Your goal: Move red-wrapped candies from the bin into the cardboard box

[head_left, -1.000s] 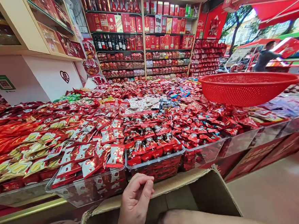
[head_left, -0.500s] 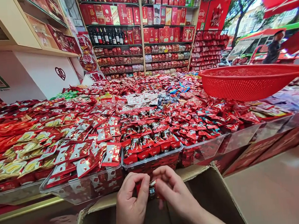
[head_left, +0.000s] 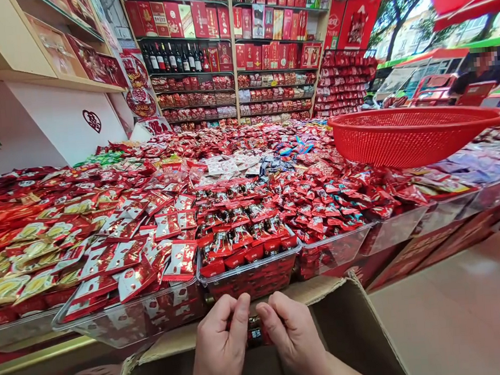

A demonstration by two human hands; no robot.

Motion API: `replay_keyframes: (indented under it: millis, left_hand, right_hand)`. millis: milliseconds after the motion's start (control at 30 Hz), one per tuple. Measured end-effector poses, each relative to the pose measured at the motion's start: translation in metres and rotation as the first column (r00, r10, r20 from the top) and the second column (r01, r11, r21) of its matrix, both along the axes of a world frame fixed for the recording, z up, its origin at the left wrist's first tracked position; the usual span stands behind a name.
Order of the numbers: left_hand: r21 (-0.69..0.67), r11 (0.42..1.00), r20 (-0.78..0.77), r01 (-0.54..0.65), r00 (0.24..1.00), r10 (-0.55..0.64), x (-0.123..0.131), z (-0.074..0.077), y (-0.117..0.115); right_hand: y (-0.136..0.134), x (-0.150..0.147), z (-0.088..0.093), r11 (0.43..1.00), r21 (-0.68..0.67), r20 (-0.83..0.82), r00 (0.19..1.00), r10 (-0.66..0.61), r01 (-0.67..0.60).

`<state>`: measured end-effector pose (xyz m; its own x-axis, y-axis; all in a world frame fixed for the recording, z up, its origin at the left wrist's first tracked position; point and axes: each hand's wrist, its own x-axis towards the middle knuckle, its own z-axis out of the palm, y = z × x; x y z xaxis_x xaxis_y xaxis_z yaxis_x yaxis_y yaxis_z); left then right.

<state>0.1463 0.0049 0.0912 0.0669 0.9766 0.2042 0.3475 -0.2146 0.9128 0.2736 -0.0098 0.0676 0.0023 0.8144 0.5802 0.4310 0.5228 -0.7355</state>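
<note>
Sitting in rows, wrapped packets [head_left: 238,235] already fill the clear tub [head_left: 253,283], while one red packet [head_left: 254,334] is outside it, held over the open carton [head_left: 349,317]; my left hand [head_left: 220,341] and right hand [head_left: 293,333] have their fingers curled nearly closed, pinching its two ends (my knuckles hide exactly where they grip)

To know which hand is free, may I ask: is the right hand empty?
No, the right hand and left hand hold a small red packet between them.
</note>
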Motion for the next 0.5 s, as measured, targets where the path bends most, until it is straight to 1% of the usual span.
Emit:
replay_keyframes:
  millis: [100, 200, 267, 300, 333, 400, 433, 467, 500]
  left_hand:
    - [-0.057, 0.998, 0.101, -0.029, 0.994, 0.035, 0.003, -0.003, -0.003]
    - [-0.136, 0.985, 0.221, -0.102, 0.967, 0.131, 0.008, -0.002, -0.009]
    - [-0.175, 0.974, 0.268, -0.146, 0.945, 0.190, 0.011, 0.001, -0.011]
    - [-0.196, 0.969, 0.278, -0.149, 0.939, 0.201, 0.012, 0.004, -0.012]
    - [-0.218, 0.967, 0.288, -0.132, 0.938, 0.193, 0.012, 0.006, -0.012]
    - [-0.272, 0.961, 0.339, -0.046, 0.930, 0.140, 0.009, 0.010, -0.010]
    - [-0.307, 0.951, 0.378, 0.024, 0.920, 0.099, 0.007, 0.012, -0.009]
    - [-0.355, 0.928, 0.424, 0.112, 0.904, 0.053, 0.004, 0.013, -0.008]
    - [-0.408, 0.888, 0.473, 0.213, 0.881, 0.006, 0.002, 0.015, -0.007]
  right_hand:
    - [-0.001, 0.000, 0.001, 0.994, 0.108, 0.031, 0.999, -0.039, 0.035]
    - [-0.002, -0.001, 0.002, 0.978, 0.197, 0.064, 0.994, -0.085, 0.071]
    - [-0.003, 0.000, 0.002, 0.976, 0.207, 0.072, 0.993, -0.090, 0.074]
    - [-0.003, 0.001, 0.002, 0.978, 0.197, 0.072, 0.994, -0.084, 0.069]
    - [-0.003, 0.003, 0.003, 0.981, 0.183, 0.072, 0.995, -0.076, 0.062]
    - [-0.001, 0.008, 0.006, 0.984, 0.176, 0.070, 0.997, -0.046, 0.033]
    - [0.001, 0.011, 0.008, 0.981, 0.195, 0.071, 0.997, -0.025, 0.011]
    - [0.002, 0.014, 0.010, 0.975, 0.223, 0.078, 0.997, 0.005, -0.022]
    - [0.004, 0.017, 0.013, 0.965, 0.254, 0.091, 0.995, 0.044, -0.066]
